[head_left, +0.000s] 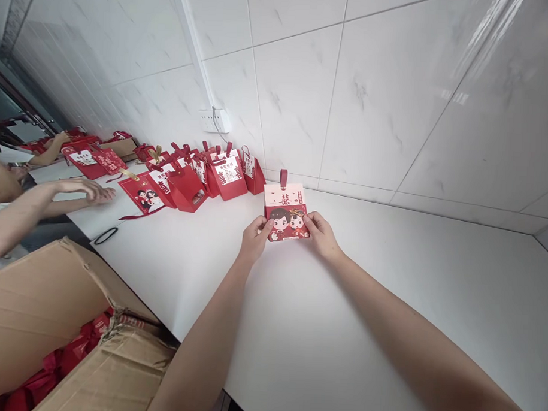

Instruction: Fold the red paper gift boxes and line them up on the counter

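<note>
At the white worktop (387, 305), near the tiled wall (296, 92), a red-and-pink gift box (284, 213) is held upright between both hands. Its lower left side is gripped by the fingers (266, 229) of the left hand (253, 238), its lower right by those of the right hand (323, 236). Red boxes (230, 174) are lined up to its left.

Gift box (286, 212), one: pink upper panel, red lower panel with cartoon pair; dark-red ribbon loop at 12 o'clock; closed-looking, loop uppermost, held at 4 and 8 o'clock.
</note>
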`<move>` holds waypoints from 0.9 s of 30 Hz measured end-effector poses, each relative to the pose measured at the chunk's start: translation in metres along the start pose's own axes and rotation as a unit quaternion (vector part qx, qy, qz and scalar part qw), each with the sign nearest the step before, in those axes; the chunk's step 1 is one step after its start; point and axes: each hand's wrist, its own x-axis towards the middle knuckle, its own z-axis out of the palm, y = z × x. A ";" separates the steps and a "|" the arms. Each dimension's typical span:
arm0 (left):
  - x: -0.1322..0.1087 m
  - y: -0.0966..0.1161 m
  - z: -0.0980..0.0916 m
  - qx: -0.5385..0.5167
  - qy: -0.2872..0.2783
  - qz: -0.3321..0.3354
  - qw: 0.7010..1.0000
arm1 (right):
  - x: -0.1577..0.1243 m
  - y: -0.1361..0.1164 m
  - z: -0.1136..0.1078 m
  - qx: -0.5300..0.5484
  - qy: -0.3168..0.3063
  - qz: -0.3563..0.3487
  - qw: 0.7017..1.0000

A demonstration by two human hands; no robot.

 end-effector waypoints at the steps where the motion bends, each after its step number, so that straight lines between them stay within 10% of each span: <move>1: 0.001 0.002 -0.003 0.014 0.019 0.024 0.999 | 0.001 0.003 -0.002 -0.013 0.011 -0.012 1.000; 6: 0.005 -0.001 -0.014 -0.031 0.126 0.007 0.991 | 0.000 0.012 -0.004 -0.070 0.096 -0.021 0.993; 16: 0.006 -0.028 -0.002 -0.036 -0.073 -0.121 0.989 | -0.025 -0.003 0.023 -0.144 -0.008 -0.070 0.987; 22: 0.003 -0.032 0.002 0.027 0.008 -0.078 0.997 | -0.019 0.007 0.021 -0.113 -0.040 -0.045 0.992; 27: 0.003 -0.037 0.000 0.056 -0.036 -0.087 0.994 | -0.016 0.009 0.017 -0.091 -0.007 -0.023 0.996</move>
